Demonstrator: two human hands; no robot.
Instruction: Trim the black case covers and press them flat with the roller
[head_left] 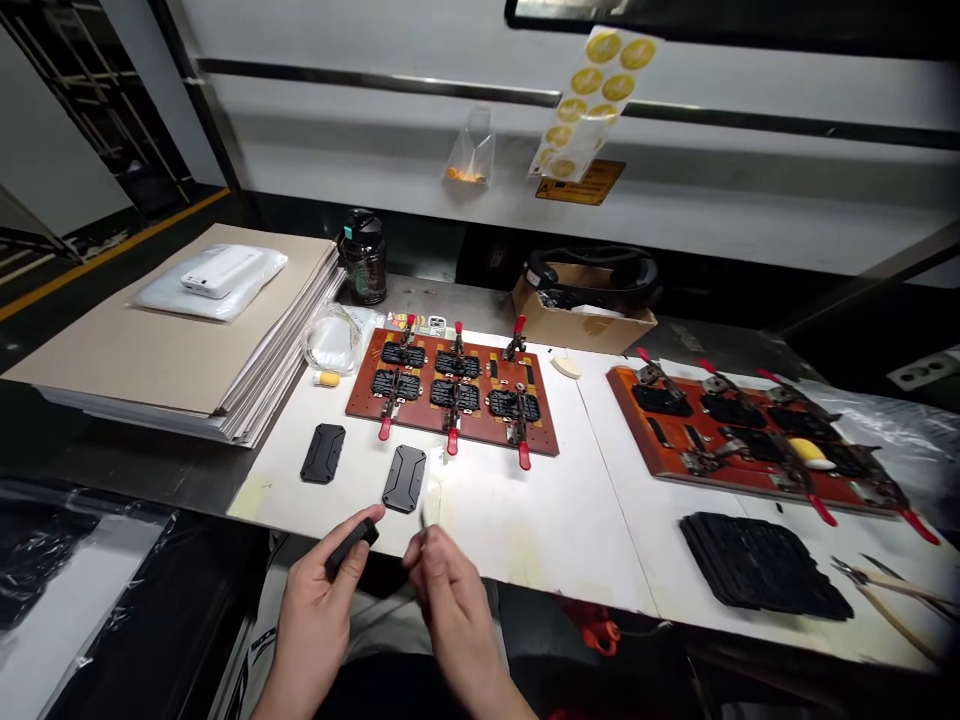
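Note:
My left hand (319,600) grips a small black plastic part (349,550) on edge between thumb and fingers, in front of the table's near edge. Beside it, my right hand (454,590) is closed in a pinch around a thin dark tool (423,518); its kind is too small and blurred to tell. Just beyond my hands, two dark rectangular panels lie flat on the white sheet: a black panel (323,453) at left and a greyer panel (405,478) nearer my fingers. Behind them sits a red-brown fixture board (465,395) with black parts held under red-handled clamps.
A second clamp board (742,430) stands to the right, with stacked black panels (761,562) and pliers (892,585) before it. Cardboard sheets (165,350) rise at left. A dark jar (365,262) and an open carton (585,325) stand at the back.

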